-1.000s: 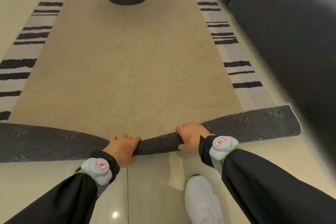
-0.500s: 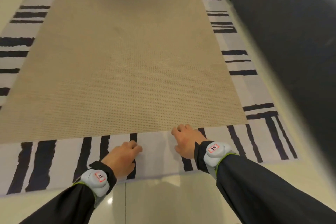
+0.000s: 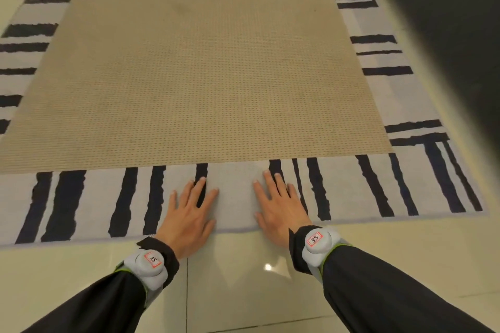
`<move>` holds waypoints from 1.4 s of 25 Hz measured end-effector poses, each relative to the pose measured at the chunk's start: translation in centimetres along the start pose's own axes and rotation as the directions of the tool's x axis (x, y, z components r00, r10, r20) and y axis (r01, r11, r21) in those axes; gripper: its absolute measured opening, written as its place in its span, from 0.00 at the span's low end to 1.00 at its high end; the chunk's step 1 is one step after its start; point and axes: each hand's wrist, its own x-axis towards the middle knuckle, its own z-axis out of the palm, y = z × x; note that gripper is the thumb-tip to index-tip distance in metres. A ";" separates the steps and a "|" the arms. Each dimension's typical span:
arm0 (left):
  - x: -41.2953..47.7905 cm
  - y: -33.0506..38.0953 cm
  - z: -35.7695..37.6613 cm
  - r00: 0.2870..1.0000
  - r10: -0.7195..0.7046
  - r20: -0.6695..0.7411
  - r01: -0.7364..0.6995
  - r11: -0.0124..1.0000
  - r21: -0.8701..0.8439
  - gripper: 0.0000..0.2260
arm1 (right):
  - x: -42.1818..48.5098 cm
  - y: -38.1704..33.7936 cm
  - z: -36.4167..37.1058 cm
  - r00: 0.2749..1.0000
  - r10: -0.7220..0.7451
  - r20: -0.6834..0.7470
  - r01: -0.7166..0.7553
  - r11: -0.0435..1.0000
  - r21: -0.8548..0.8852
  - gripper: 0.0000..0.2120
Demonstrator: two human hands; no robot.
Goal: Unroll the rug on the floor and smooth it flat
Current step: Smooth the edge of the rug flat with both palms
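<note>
The rug (image 3: 194, 67) lies spread on the floor, with a beige dotted centre and a pale border crossed by black stripes. Its near edge runs flat across the view just ahead of my wrists. My left hand (image 3: 189, 213) rests palm down on the near border, fingers spread, holding nothing. My right hand (image 3: 278, 205) lies the same way a short gap to its right, fingers apart and flat on the border. Both wrists carry grey bands over black sleeves.
Glossy cream floor tiles (image 3: 238, 286) extend from the rug's near edge toward me and along its left side. A dark sofa (image 3: 446, 35) stands close along the rug's right side.
The folded-over near end, which both hands gripped a second ago, now lies flat with its striped border showing. My hands have opened and spread flat on it. The view has tipped closer to the rug.
</note>
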 end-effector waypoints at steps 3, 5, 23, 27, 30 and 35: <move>-0.2 0.5 -0.3 0.999 0.019 0.035 -0.019 1.000 0.016 0.33 | -0.2 -0.7 0.4 0.999 -0.047 0.023 0.047 0.999 0.000 0.33; -0.6 -0.8 0.0 0.999 0.025 0.030 -0.027 0.998 0.057 0.34 | -0.3 0.4 0.3 0.995 -0.089 0.036 0.089 0.996 -0.003 0.35; -3.0 -9.2 0.2 0.835 -0.548 -0.040 0.529 0.822 -0.210 0.36 | -2.6 8.5 1.9 0.836 0.548 -0.018 -0.538 0.827 0.164 0.38; -0.8 -4.0 -0.2 0.923 -0.382 -0.038 0.374 0.916 -0.143 0.38 | -1.4 3.8 1.6 0.907 0.418 -0.050 -0.407 0.901 0.147 0.37; 0.5 0.9 -0.3 0.985 -0.170 0.021 0.171 0.980 -0.098 0.37 | -0.6 0.2 1.4 0.973 0.225 -0.059 -0.218 0.970 0.106 0.37; 0.8 3.5 0.8 0.994 0.101 -0.027 -0.100 0.993 0.064 0.33 | 0.0 -1.6 1.2 0.996 -0.090 -0.001 0.090 0.996 -0.007 0.34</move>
